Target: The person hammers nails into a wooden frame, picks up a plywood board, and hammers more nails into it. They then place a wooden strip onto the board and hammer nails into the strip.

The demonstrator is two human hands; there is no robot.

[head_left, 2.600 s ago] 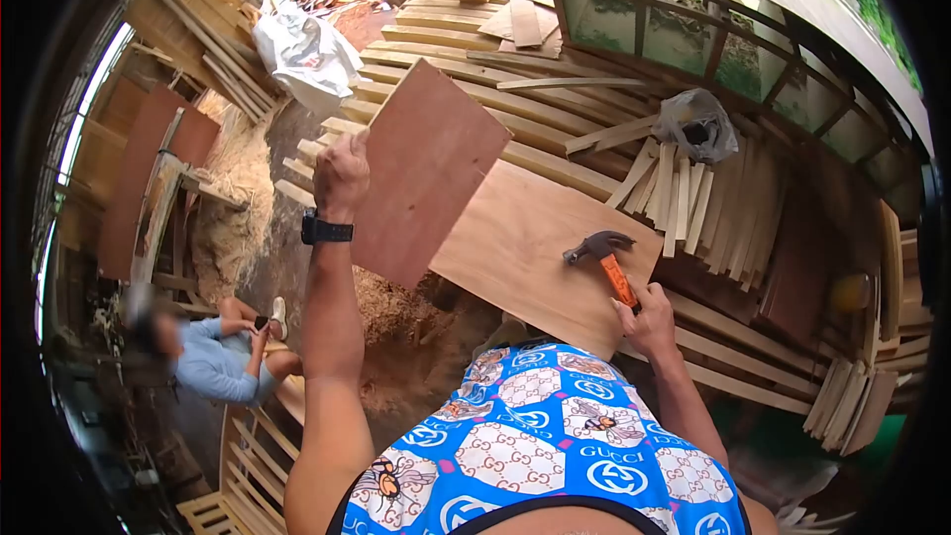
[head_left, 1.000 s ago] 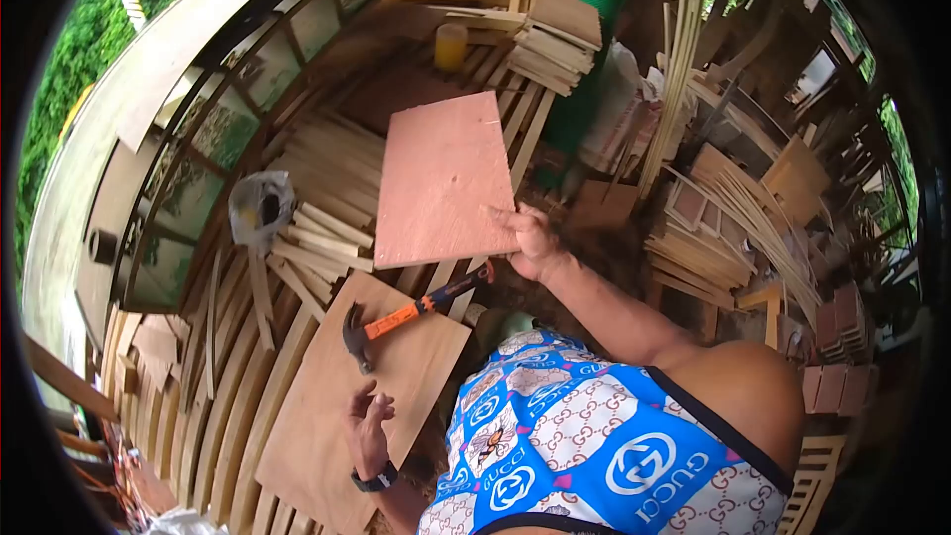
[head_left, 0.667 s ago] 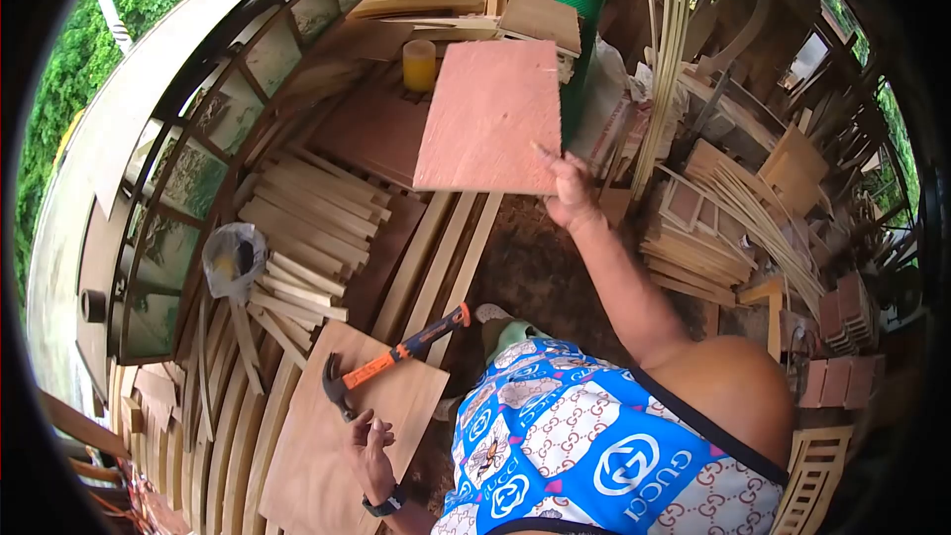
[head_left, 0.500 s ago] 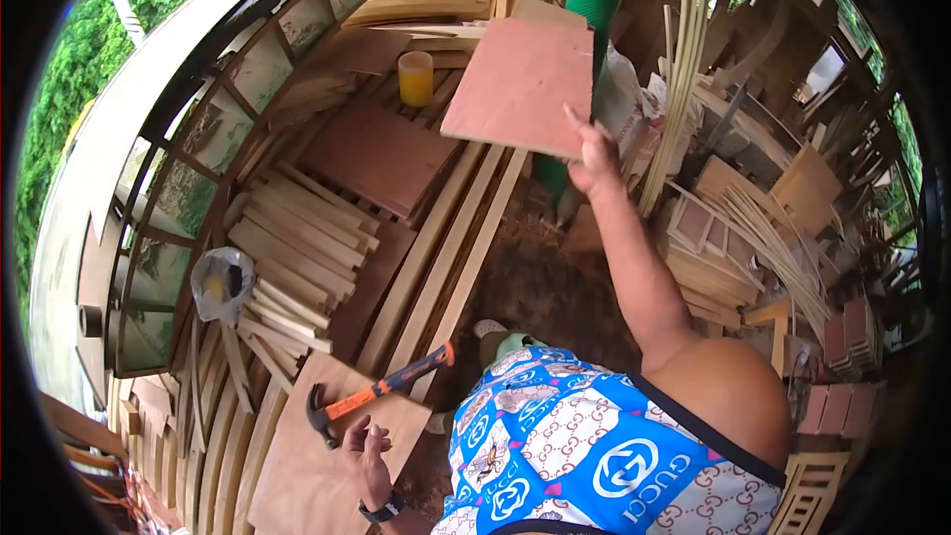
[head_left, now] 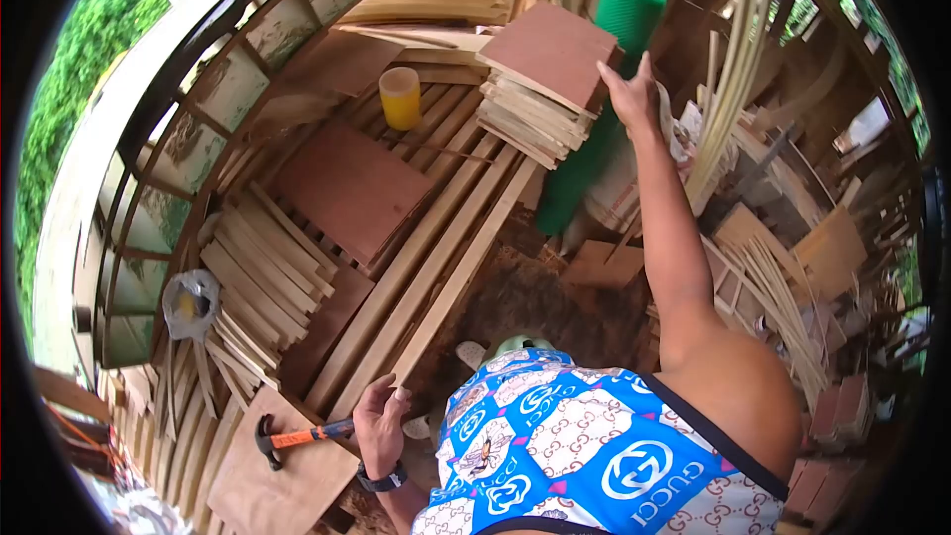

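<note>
My right hand point(head_left: 632, 99) is at the right edge of a stack of framed wooden panels, its thumb and fingers apart and a fingertip by the corner. On top of that stack lies a reddish-brown plywood panel point(head_left: 550, 50); pale wood edges point(head_left: 535, 119) show below it. Low in the view, my left hand point(head_left: 379, 428) is half curled with a gap between the fingers, and I see nothing in it. Just left of it, a hammer point(head_left: 297, 438) with an orange and dark handle lies on a light plywood board point(head_left: 263, 490); my hand hides the handle's end.
Another brown plywood panel point(head_left: 352, 193) lies on slats beside a yellow cup point(head_left: 400, 99). Cut wood strips point(head_left: 267, 272) and a plastic bag point(head_left: 190, 305) are at left. A green mesh roll point(head_left: 629, 15) leans behind the stack. Thin strips point(head_left: 733, 89) stand at right.
The brown panel, held up in my right hand before, now rests on the stack, and that hand has loosened its grip. My left hand has come nearer the hammer's handle end. The view has shifted.
</note>
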